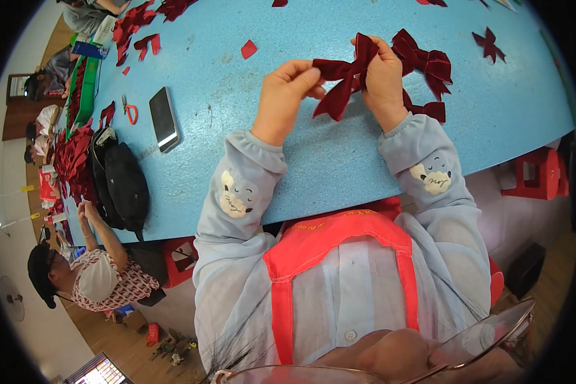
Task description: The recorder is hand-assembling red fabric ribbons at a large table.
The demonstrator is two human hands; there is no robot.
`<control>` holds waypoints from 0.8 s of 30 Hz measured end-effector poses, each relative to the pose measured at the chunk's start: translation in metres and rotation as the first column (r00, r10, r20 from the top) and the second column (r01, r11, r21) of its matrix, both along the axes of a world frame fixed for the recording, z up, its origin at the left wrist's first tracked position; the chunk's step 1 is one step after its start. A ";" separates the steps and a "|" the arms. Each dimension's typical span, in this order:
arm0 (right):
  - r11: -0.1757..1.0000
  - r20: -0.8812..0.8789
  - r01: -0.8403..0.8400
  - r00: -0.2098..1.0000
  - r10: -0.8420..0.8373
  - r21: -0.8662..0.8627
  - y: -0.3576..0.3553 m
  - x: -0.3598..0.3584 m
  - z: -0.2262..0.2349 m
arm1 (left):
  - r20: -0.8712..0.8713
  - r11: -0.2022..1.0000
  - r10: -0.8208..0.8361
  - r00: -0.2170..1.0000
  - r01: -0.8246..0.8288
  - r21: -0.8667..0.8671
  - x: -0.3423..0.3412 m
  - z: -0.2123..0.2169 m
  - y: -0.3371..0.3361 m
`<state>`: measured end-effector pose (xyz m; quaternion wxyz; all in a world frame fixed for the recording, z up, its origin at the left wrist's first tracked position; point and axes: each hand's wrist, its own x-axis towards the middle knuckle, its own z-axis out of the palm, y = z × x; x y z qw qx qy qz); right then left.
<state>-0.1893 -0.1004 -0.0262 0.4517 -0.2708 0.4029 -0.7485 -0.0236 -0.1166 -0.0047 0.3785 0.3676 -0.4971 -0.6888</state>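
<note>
Above the blue table (249, 96) a dark red velvet bow (344, 80) is held up between my two hands. My left hand (287, 93) pinches the end of one loop between thumb and fingers. At the bow's other side, my right hand (384, 77) grips it, with some fingers hidden behind the fabric. Just right of that hand lies another velvet bow (429, 67), with a further velvet piece (429, 112) below it by my wrist.
A smartphone (164, 119), orange-handled snips (129, 110) and a black bag (123, 176) lie to the left. A green tray (83, 93) and a velvet heap (75, 157) are beyond, near a seated person (102, 275). A small bow (489, 45) is at far right; a red stool (536, 174) stands beside the table.
</note>
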 end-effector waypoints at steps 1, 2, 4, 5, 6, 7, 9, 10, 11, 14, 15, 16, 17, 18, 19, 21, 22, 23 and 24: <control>1.000 -0.006 -0.003 1.000 0.003 -0.029 -0.001 0.001 0.000 | -0.002 1.000 0.005 1.000 -0.005 -0.003 0.002 0.000 -0.005; 0.999 -0.008 -0.007 1.000 0.007 -0.032 -0.002 -0.001 0.001 | -0.068 0.999 0.028 0.997 -0.026 0.037 0.005 0.001 -0.010; 0.999 0.013 -0.011 1.000 0.011 -0.038 -0.001 -0.007 0.002 | -0.196 0.991 0.082 0.977 -0.059 0.120 0.010 0.002 -0.017; 0.999 0.024 -0.012 1.000 0.013 -0.041 -0.001 -0.008 0.003 | -0.197 0.991 0.086 0.977 -0.063 0.117 0.012 0.001 -0.016; 0.999 0.022 -0.007 1.000 0.008 -0.041 -0.001 -0.009 0.002 | -0.154 0.988 0.138 0.978 -0.125 0.093 0.011 0.001 -0.014; 0.999 0.029 0.014 0.999 -0.013 -0.040 -0.001 -0.009 0.001 | -0.112 0.980 0.192 0.975 -0.186 0.066 0.010 0.001 -0.012; 0.997 0.045 0.056 0.997 -0.054 -0.043 -0.002 -0.007 0.000 | -0.071 0.970 0.242 0.968 -0.240 0.034 0.007 0.002 -0.004; 0.997 0.045 0.061 0.997 -0.059 -0.044 -0.002 -0.008 0.002 | -0.059 0.976 0.216 0.975 -0.217 -0.008 -0.002 0.001 0.004; 0.997 0.061 0.076 0.995 -0.075 -0.022 -0.001 -0.005 0.006 | -0.044 0.977 0.205 0.978 -0.207 -0.049 -0.008 0.000 0.014; 0.994 0.086 0.109 0.990 -0.110 0.022 0.001 -0.002 0.010 | -0.042 0.988 0.152 0.988 -0.153 -0.027 -0.023 -0.001 0.023; 0.989 0.043 0.146 0.988 -0.146 0.002 0.000 -0.003 0.005 | -0.058 0.994 0.107 0.993 -0.105 0.034 -0.027 -0.001 0.024; 0.983 0.001 0.184 0.983 -0.184 -0.019 -0.002 -0.003 0.002 | -0.077 0.994 0.061 0.995 -0.054 0.093 -0.032 -0.001 0.025; 0.974 -0.040 0.221 0.974 -0.223 -0.043 -0.002 -0.004 0.001 | -0.077 0.994 0.060 0.995 -0.053 0.092 -0.037 -0.001 0.028; 0.974 -0.040 0.222 0.974 -0.224 -0.044 -0.002 -0.004 0.000 | -0.002 0.996 0.051 0.999 -0.051 0.073 -0.041 -0.001 0.032; 0.972 -0.067 0.231 0.970 -0.233 -0.034 -0.003 -0.004 -0.002 | 0.074 0.997 0.043 0.996 -0.047 0.054 -0.045 0.000 0.035; 0.968 -0.120 0.251 0.960 -0.251 -0.014 -0.002 -0.004 -0.002 | 0.151 0.999 0.033 0.988 -0.038 0.035 -0.050 -0.001 0.038; 0.967 -0.119 0.254 0.960 -0.254 -0.014 -0.002 -0.004 -0.002 | 0.043 0.994 0.100 0.994 -0.102 0.050 -0.052 -0.001 0.038; 0.964 -0.156 0.262 0.952 -0.264 -0.032 -0.001 -0.005 -0.002 | -0.064 0.984 0.168 0.984 -0.163 0.073 -0.053 -0.001 0.038; 0.962 -0.193 0.270 0.942 -0.274 -0.049 0.000 -0.005 -0.002 | -0.168 0.970 0.235 0.957 -0.220 0.102 -0.055 -0.001 0.039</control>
